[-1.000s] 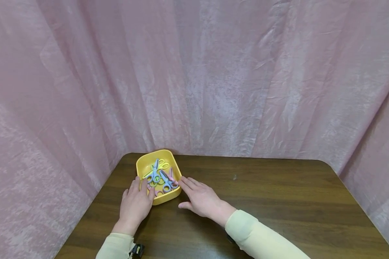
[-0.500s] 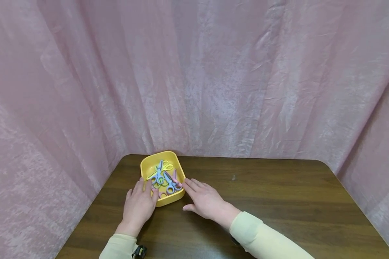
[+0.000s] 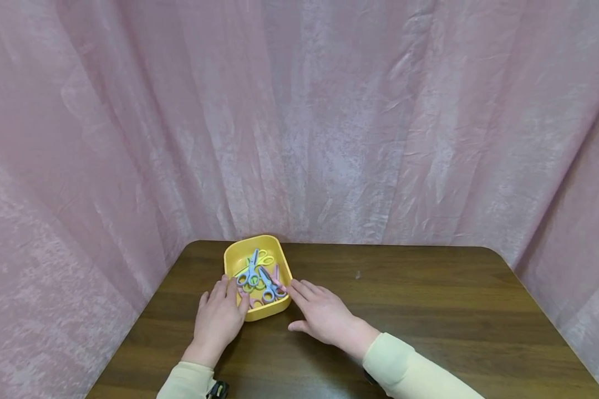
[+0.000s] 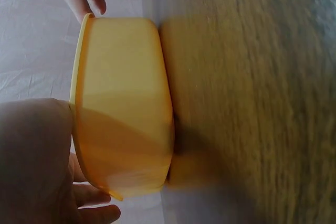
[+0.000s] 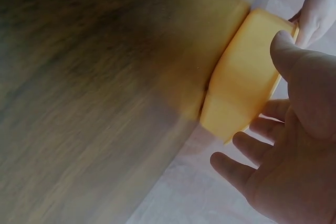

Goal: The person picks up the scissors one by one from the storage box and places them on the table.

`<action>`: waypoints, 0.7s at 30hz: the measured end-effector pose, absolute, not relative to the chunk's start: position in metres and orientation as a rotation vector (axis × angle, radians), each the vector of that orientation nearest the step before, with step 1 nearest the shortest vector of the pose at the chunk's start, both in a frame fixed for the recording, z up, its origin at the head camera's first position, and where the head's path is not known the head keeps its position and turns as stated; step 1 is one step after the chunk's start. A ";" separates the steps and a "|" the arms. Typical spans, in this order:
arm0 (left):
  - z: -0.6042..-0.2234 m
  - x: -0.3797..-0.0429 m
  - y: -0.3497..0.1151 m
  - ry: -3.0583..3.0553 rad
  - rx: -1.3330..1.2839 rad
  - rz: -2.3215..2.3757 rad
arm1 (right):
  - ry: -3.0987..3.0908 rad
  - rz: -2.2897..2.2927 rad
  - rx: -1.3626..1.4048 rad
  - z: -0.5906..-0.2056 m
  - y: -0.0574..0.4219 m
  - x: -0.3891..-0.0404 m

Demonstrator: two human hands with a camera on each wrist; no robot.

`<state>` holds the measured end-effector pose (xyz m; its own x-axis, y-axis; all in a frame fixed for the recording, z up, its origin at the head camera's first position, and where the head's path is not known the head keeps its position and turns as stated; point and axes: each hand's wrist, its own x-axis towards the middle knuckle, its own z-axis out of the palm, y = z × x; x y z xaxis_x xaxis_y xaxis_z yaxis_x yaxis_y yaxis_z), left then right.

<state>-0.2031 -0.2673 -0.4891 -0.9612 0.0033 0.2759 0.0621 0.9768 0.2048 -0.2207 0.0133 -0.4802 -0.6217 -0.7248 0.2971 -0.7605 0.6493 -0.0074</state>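
Note:
A yellow plastic basket (image 3: 267, 313) sits on the table, holding several small scissors (image 3: 253, 271) with blue, yellow, green and pink handles. My left hand (image 3: 219, 316) lies against its near left corner, fingers extended along the left side and thumb at the near rim. On the right side, my right hand (image 3: 324, 316) touches the basket with straight fingertips, its thumb held apart. In the right wrist view, the right hand (image 5: 294, 129) has its fingers spread beside the yellow wall. The left wrist view shows the left hand (image 4: 37, 156) at the rim.
The brown wooden table (image 3: 429, 310) extends far to the right of the basket. A pink curtain (image 3: 339, 138) hangs behind its back edge. The basket stands near that edge, toward the left corner.
The basket has slid a little to the right with the scissors inside. Both hands have moved along with it, keeping their places at its sides.

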 end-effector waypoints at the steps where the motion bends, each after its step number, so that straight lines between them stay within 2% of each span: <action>1: -0.489 -0.204 -0.266 -2.846 -0.052 -0.305 | -2.599 0.197 1.201 -0.480 0.015 -0.220; 21: -0.487 -0.202 -0.246 -2.803 -0.111 -0.295 | -2.664 0.165 1.150 -0.479 0.034 -0.209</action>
